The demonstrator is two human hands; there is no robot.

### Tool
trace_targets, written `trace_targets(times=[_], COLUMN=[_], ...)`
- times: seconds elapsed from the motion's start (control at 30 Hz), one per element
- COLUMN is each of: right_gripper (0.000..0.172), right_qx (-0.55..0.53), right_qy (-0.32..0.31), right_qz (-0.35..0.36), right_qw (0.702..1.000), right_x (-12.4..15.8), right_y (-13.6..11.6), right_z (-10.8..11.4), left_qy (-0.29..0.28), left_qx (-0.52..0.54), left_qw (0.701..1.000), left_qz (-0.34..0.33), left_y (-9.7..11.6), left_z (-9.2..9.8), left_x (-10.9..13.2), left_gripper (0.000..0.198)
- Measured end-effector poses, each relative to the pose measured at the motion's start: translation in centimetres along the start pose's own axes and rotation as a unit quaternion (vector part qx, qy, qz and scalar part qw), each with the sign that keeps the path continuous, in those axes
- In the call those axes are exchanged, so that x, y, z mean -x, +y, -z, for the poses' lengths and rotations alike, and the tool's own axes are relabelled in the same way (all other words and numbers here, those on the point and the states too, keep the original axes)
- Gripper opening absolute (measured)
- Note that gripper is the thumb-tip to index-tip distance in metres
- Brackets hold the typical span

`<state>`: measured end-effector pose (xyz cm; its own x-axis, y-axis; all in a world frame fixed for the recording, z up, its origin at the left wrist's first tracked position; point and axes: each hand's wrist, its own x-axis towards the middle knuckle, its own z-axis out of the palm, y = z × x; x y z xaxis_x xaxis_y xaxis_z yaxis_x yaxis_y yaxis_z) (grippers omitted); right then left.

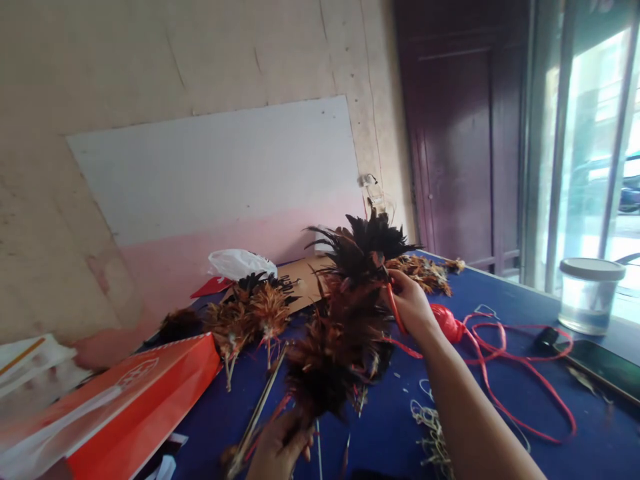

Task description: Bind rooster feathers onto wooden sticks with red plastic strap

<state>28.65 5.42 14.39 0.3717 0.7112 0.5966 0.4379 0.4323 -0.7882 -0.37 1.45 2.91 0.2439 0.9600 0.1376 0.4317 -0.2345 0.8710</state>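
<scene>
A feather duster (345,313) of dark brown and orange feathers rises from the bottom middle toward the centre. My left hand (280,447) is closed around its lower stick end at the bottom edge. My right hand (413,303) is closed near the duster's top, pinching a red string (395,310) against the feathers. That string runs to a red spool (447,323) behind my wrist and loops across the blue table (500,427). Thin sticks (260,407) lie beside my left hand.
Loose feather bundles (250,313) lie at the centre left and more feathers (425,272) at the back. An orange bag (130,407) sits at the left. At the right are a clear lidded jar (590,293) and a phone (600,363). A white plastic bag (237,263) and cardboard (300,277) rest by the wall.
</scene>
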Motion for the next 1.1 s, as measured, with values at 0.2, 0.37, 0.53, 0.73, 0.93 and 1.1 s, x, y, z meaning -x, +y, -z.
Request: trace_targets(times=[0.2,0.37,0.53,0.73,0.93,1.1], right_gripper=[0.046,0.043,0.045,0.040,0.037,0.043], right_qx=[-0.038,-0.042,-0.047,-0.047,-0.085,-0.102], right_qy=[0.043,0.014,0.028,0.062,0.051,0.024], right_qz=[-0.021,-0.027,-0.019,-0.031,-0.015,-0.028], right_qw=[0.998,0.999,0.998,0.996,0.995,0.994], right_x=[-0.5,-0.7,-1.0,-1.1,-0.8,-0.5], right_y=[0.0,0.6,1.3,2.0,1.3,0.4], right_z=[2.0,3.2,3.5,4.7,3.9,3.0], left_qy=[0.031,0.061,0.090,0.128,0.143,0.133], left_qx=[-0.046,-0.094,-0.131,-0.148,-0.120,-0.016], left_qw=[0.998,0.992,0.981,0.963,0.972,0.990], left_qz=[-0.036,-0.065,-0.114,-0.183,-0.142,-0.049], left_y=[-1.1,-2.1,-2.8,-4.0,-3.9,-3.2], left_z=[0.1,0.4,1.4,1.7,1.6,1.5], left_x=[-0.3,-0.7,-1.1,-1.5,-1.3,-1.1], left_gripper=[0.027,0.030,0.021,0.022,0.023,0.032])
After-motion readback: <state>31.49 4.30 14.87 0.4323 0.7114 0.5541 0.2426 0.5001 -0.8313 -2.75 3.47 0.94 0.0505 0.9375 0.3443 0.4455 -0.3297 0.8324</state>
